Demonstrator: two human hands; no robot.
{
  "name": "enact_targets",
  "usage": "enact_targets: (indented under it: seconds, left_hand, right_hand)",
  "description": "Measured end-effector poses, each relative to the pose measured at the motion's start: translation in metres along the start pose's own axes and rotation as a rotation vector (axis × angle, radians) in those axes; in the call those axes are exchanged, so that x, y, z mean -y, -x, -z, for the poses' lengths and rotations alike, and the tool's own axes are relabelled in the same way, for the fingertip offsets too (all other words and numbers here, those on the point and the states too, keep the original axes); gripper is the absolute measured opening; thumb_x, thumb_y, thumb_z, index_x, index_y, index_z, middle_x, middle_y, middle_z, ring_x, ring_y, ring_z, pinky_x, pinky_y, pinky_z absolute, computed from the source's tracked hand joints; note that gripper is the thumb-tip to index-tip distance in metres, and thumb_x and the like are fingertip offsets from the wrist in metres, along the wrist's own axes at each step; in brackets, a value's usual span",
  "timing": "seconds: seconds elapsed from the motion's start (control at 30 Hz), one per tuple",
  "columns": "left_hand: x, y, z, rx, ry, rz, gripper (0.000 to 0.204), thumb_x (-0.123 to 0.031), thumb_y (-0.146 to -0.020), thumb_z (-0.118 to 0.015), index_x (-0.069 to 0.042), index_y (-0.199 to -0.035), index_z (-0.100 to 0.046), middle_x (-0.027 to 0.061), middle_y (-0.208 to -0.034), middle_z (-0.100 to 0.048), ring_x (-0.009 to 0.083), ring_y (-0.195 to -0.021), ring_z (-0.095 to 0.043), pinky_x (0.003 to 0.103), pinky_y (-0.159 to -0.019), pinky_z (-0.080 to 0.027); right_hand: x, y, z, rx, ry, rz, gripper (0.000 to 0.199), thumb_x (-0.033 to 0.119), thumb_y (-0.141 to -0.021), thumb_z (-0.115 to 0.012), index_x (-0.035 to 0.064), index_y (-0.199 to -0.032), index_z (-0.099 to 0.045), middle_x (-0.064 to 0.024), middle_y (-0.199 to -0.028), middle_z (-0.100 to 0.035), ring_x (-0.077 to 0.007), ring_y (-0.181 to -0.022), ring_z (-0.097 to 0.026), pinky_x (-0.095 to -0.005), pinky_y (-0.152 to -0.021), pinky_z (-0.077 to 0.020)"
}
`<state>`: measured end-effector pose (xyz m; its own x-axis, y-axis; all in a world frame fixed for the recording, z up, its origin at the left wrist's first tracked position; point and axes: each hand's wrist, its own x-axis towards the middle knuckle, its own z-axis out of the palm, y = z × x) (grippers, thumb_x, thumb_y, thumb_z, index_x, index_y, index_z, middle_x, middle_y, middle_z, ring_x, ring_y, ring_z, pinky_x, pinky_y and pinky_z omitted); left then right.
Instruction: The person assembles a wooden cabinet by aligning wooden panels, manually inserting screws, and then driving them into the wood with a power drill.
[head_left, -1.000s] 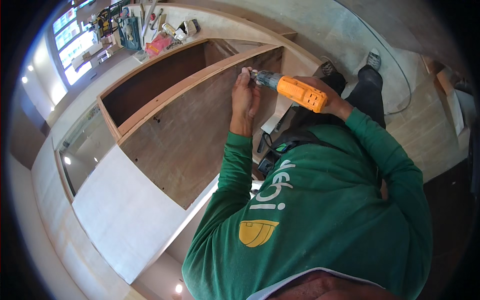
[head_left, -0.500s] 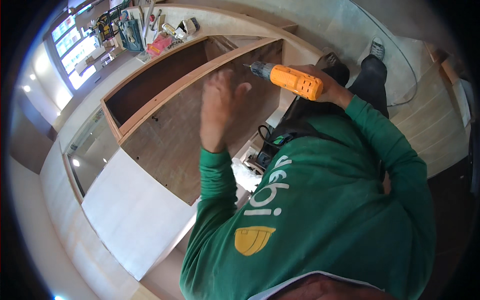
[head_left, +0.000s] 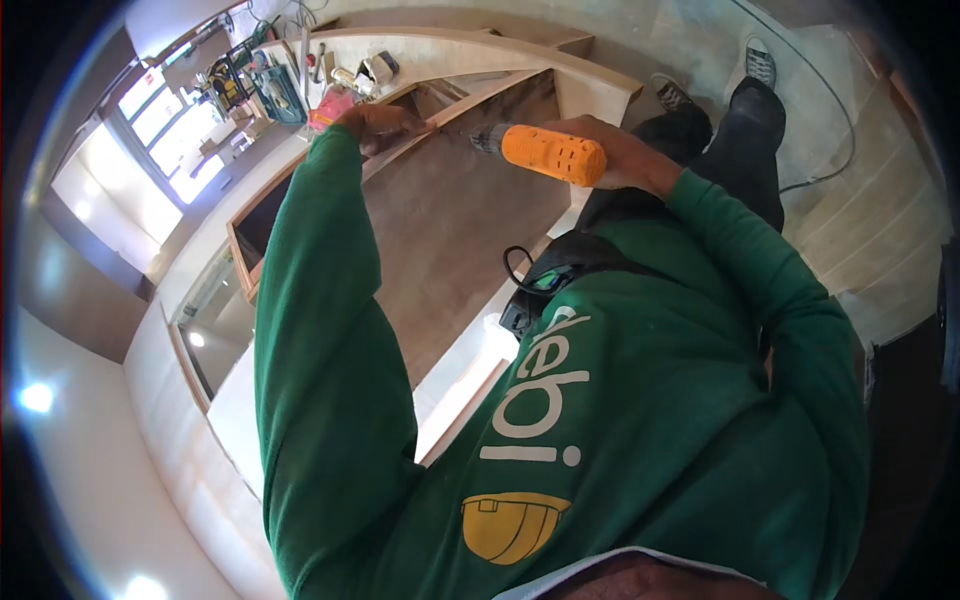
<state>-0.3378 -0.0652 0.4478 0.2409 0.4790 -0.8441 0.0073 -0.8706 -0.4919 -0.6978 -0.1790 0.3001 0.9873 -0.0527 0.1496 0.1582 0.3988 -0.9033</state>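
Observation:
An orange cordless drill is gripped in my right hand, its dark chuck pointing left toward the wooden divider of an open cabinet. My left arm reaches forward across the cabinet. At the divider's top edge, my left hand has its fingers drawn together, close to the drill's tip. Whatever those fingers hold, if anything, is too small to make out. A pink plastic bag lies just beyond my left wrist.
Along the curved wooden counter sit a small open container and several hand tools. A green toolbox stands at the far left. My shoes are on the floor at the right, where a cable curves.
My left hand has moved from over the cabinet's inside to the divider's far edge, its fingers closing. The drill in my right hand has shifted slightly left.

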Motion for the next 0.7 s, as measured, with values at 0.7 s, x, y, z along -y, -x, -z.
enact_targets:
  seconds: [0.7]
  left_hand:
    - [0.005,-0.004,0.002,0.189,0.067,0.009,0.042,-0.029,-0.1,-0.07,0.0,-0.131,-0.066,0.0132,-0.129,-0.072,0.0216,-0.111,-0.07,0.033,-0.103,-0.052]
  right_hand:
    - [0.005,0.0,-0.002,-0.023,0.172,0.008,0.039,0.008,-0.079,-0.078,0.0051,-0.113,-0.06,-0.014,-0.096,-0.069,-0.0387,-0.094,-0.068,-0.0426,-0.082,-0.0539]
